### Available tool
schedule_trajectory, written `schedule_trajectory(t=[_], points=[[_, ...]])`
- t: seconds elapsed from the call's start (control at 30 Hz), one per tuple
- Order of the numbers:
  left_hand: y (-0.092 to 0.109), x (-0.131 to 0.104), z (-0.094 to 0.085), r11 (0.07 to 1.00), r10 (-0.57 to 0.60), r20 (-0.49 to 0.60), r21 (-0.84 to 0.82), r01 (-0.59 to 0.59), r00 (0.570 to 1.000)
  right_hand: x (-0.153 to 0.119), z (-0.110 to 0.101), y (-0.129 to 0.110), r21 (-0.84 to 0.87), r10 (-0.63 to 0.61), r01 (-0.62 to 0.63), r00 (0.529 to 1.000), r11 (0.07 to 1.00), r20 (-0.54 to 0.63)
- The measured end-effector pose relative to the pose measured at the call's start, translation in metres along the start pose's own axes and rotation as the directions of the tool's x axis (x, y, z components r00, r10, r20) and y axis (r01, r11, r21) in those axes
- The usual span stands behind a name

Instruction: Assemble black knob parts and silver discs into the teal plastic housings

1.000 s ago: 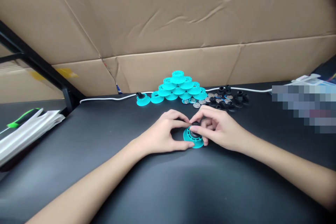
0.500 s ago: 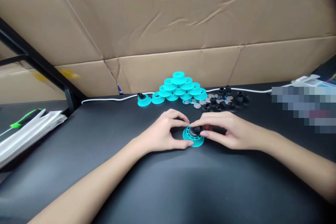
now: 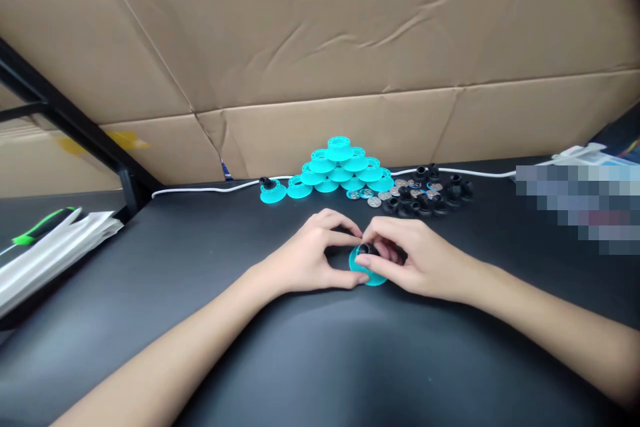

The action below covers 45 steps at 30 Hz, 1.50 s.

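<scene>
A turquoise flared plastic ring (image 3: 376, 278) rests on the black table, with a black tubular fitting (image 3: 367, 249) seated in its middle. My left hand (image 3: 320, 253) grips the ring's left side between thumb and fingers. Over the ring's right side, my right hand (image 3: 407, 253) is closed on the black fitting, its thumb across the front and its index finger behind. That hand hides part of both pieces. Beyond the hands rises a stacked pyramid of the same turquoise rings (image 3: 327, 166). A separate turquoise ring (image 3: 273, 195) holding a black fitting stands to its left.
Several loose black fittings (image 3: 437, 205) and silvery patterned discs (image 3: 374, 202) lie right of the pyramid. A white cable (image 3: 210, 189) runs along the cardboard wall (image 3: 320, 47). White packets (image 3: 60, 247) and a green-black screwdriver (image 3: 45, 225) are at left; a blurred patch covers the right side.
My right hand has shifted left and rotated over the ring, its thumb now across the front of the black fitting. The fitting now stands more upright. My left hand keeps its hold.
</scene>
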<state>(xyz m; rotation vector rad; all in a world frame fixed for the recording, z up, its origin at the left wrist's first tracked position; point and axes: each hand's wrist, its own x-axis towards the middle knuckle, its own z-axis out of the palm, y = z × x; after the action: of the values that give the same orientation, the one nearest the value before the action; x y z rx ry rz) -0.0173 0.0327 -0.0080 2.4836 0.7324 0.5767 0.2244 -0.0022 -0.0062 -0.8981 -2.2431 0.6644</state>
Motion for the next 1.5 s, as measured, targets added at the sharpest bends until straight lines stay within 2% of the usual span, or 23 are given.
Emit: schedule_trajectory(t=[0.1, 0.2, 0.33, 0.5, 0.57, 0.63, 0.7, 0.8, 0.93, 1.07, 1.17, 1.27, 1.37, 1.4, 1.5], points=[[0.0, 0.001, -0.001, 1.0, -0.004, 0.009, -0.01, 0.005, 1.0, 0.001, -0.005, 0.005, 0.097, -0.032, 0.024, 0.997, 0.995, 0.077], [0.0, 0.001, -0.001, 1.0, -0.01, 0.009, -0.013, 0.01, 1.0, 0.002, -0.005, 0.007, 0.139, -0.029, 0.019, 0.997, 0.99, 0.068], [0.0, 0.002, -0.001, 1.0, -0.015, 0.017, -0.013, 0.016, 1.0, 0.003, 0.003, 0.004, 0.241, 0.119, -0.134, 0.99, 0.961, 0.074], [0.001, 0.003, -0.002, 1.0, -0.004, 0.03, 0.002, 0.004, 1.0, 0.002, 0.005, 0.001, 0.42, 0.338, -0.354, 0.934, 0.836, 0.116], [0.002, 0.003, -0.002, 1.0, 0.001, 0.037, 0.005, -0.002, 0.999, 0.001, 0.0, 0.002, 0.462, 0.344, -0.386, 0.922, 0.799, 0.177], [0.002, 0.003, -0.003, 1.0, 0.0, 0.04, 0.005, 0.0, 0.999, 0.0, -0.008, 0.005, 0.464, 0.282, -0.361, 0.931, 0.809, 0.233], [0.001, 0.003, -0.002, 1.0, 0.001, 0.036, 0.005, -0.001, 0.999, -0.001, -0.015, 0.008, 0.412, 0.195, -0.291, 0.946, 0.864, 0.258], [-0.001, 0.002, -0.001, 1.0, 0.008, 0.023, -0.001, -0.008, 1.0, -0.001, -0.021, 0.013, 0.265, 0.116, -0.161, 0.977, 0.951, 0.177], [-0.002, 0.001, -0.001, 1.0, 0.001, 0.011, -0.013, -0.001, 1.0, -0.002, -0.017, 0.012, -0.006, 0.02, -0.02, 0.995, 1.0, 0.101], [0.0, 0.001, -0.001, 1.0, 0.011, 0.005, -0.01, -0.011, 1.0, -0.004, -0.004, 0.006, -0.331, -0.129, 0.136, 0.991, 0.934, 0.044], [0.001, 0.002, -0.002, 1.0, 0.02, 0.014, -0.002, -0.02, 1.0, -0.005, 0.0, 0.002, -0.451, -0.193, 0.175, 0.981, 0.875, 0.006], [0.002, 0.002, -0.003, 1.0, 0.007, 0.028, 0.002, -0.007, 1.0, -0.006, -0.009, 0.004, -0.287, -0.128, 0.146, 0.989, 0.947, 0.08], [0.001, 0.001, -0.004, 1.0, -0.006, 0.034, -0.011, 0.006, 0.999, -0.006, -0.024, 0.012, 0.001, 0.0, 0.0, 0.976, 1.0, 0.218], [0.0, 0.001, -0.004, 1.0, -0.007, 0.033, -0.014, 0.007, 0.999, -0.006, -0.027, 0.015, 0.074, 0.006, -0.023, 0.976, 0.997, 0.217], [-0.002, 0.001, -0.004, 1.0, -0.003, 0.036, -0.012, 0.003, 0.999, -0.003, -0.031, 0.022, 0.166, -0.079, 0.043, 0.973, 0.985, 0.215]])
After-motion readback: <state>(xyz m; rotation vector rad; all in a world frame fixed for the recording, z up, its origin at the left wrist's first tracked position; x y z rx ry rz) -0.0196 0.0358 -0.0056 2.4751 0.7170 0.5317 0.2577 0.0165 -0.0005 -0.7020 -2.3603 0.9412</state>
